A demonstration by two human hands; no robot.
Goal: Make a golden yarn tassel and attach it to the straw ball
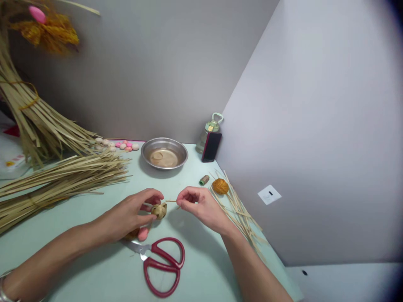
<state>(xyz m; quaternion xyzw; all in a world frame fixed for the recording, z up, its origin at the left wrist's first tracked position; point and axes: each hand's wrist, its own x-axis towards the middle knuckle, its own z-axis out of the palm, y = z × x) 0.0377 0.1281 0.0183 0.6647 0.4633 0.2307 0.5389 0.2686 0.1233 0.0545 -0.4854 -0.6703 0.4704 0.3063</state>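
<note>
Centrally, metal bowl (146,156) holding shallow water, left grip (152,206) round woven ball (159,211), right grip (179,201) pinching thin strand (171,201).

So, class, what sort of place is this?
Probably a small craft workspace: a table against a wall, with bundled dried strips, red-handled scissors and a ball of golden thread.

Craft workspace | tabletop (103,260) | straw bundles (75,176) | scissors (163,266) | metal basin (164,154)
</note>
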